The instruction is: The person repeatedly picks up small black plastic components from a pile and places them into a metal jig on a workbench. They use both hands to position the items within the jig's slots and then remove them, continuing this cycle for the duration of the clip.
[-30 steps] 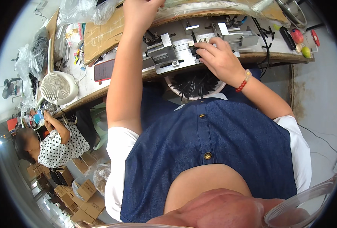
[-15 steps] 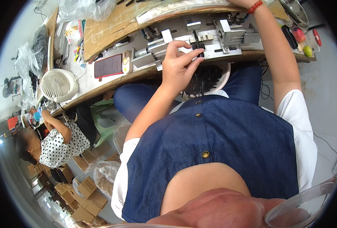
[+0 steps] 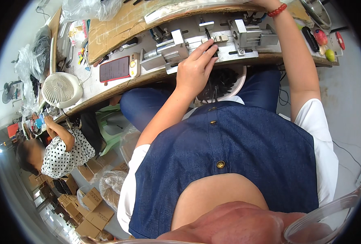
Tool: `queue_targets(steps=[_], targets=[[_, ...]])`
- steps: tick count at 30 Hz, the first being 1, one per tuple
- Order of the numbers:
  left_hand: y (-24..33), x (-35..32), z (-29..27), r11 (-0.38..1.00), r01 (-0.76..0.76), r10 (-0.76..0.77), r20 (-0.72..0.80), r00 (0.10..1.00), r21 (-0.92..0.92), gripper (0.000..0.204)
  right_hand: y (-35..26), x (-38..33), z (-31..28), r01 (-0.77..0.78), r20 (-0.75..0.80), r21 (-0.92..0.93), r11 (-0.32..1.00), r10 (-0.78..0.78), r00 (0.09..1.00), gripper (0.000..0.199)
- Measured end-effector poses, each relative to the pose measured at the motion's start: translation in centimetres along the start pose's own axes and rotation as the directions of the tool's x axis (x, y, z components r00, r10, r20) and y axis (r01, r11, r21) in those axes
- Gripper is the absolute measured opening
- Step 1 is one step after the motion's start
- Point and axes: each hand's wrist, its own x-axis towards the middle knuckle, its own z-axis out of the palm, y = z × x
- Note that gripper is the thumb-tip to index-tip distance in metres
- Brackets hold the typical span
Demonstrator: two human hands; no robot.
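My left hand reaches to the metal clamping fixture on the bench. Its fingers close on a thin black strip that lies across the small centre block; the fingertips hide part of it. Metal blocks with rods flank it, a left slide block and a right slide block. My right hand, with a red bead bracelet above the wrist, reaches to the far bench edge. The top of the picture cuts off its fingers, so what it touches is hidden.
A bowl of black pieces sits by my lap, below the bench edge. A phone, a white fan and a cardboard sheet are to the left. Another person sits at far left, near cardboard boxes.
My left hand has gone from a raised pinch on the black strip to lower, flatter fingers over it at the centre block. The right hand has barely shifted.
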Motion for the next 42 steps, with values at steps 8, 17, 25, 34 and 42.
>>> queue_targets(steps=[8,17,25,34,42], targets=[[0.7,1.2,-1.9,0.999,0.038,-0.036,0.061,0.997,-0.026,0.03,-6.4,-3.7,1.6,-0.002,-0.166,0.393,0.919,0.073,0.983,0.012],[-4.0,13.4,-7.7,0.918,-0.034,0.129,-0.215,0.968,0.395,0.022,-7.1,-14.6,11.4,0.213,-0.04,-0.223,0.951,-0.227,0.973,0.025],[-4.9,14.9,-7.6,0.968,0.08,-0.055,-0.108,0.993,0.239,0.021,-5.2,-14.7,13.5,0.232,-0.04,-0.507,0.83,-0.291,0.956,0.02],[-3.4,10.4,-8.8,0.973,0.072,-0.126,-0.241,0.962,-0.22,0.02,-5.4,-14.3,12.7,0.255,-0.011,-0.46,0.851,-0.293,0.956,0.026],[1.5,1.8,-5.7,0.945,0.047,-0.061,-0.031,0.998,-0.324,0.029,-0.9,-0.9,2.2,0.128,-0.317,-0.581,0.804,-0.368,0.874,0.009]])
